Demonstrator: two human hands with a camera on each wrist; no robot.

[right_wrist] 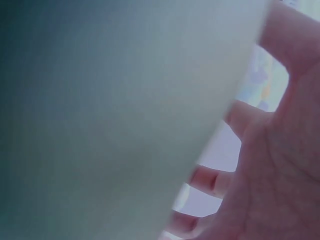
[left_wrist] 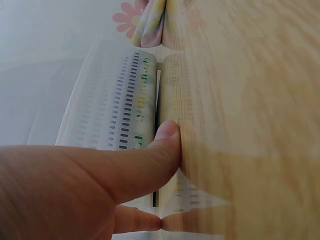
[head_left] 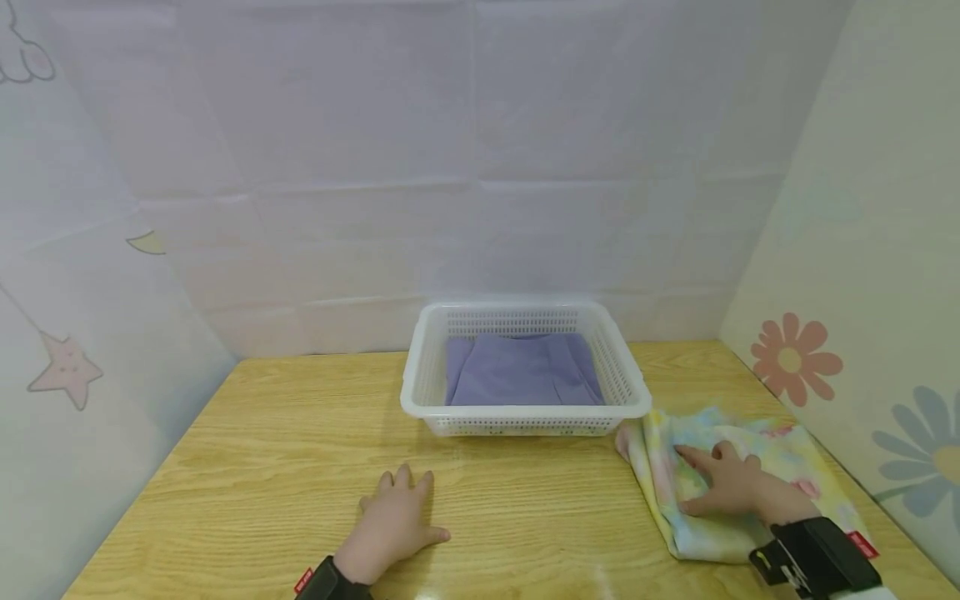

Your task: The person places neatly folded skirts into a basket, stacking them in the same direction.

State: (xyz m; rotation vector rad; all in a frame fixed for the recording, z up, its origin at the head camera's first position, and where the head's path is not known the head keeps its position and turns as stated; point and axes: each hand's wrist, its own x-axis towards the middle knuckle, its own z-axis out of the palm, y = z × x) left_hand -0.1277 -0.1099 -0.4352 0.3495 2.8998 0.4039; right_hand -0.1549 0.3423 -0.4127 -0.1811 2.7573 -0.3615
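Note:
My left hand (head_left: 388,527) rests on the wooden table with its fingers spread, holding nothing. In the left wrist view its thumb (left_wrist: 167,142) points out in front of the basket's side. Over on the right, my right hand (head_left: 726,483) lies on a folded cloth (head_left: 780,454) with a yellow, blue and pink pattern. Its thumb and index finger are apart and the fingers look extended. A blurred pale surface (right_wrist: 115,120) covers much of the right wrist view and hides the fingertips. The cloth lies right beside the basket's front right corner.
A white perforated plastic basket (head_left: 525,412) stands at the back middle of the wooden table (head_left: 300,433). Inside it lies a folded purple cloth (head_left: 525,371). White sheets with printed flowers (head_left: 797,360) and a star (head_left: 66,369) enclose the table's back and sides.

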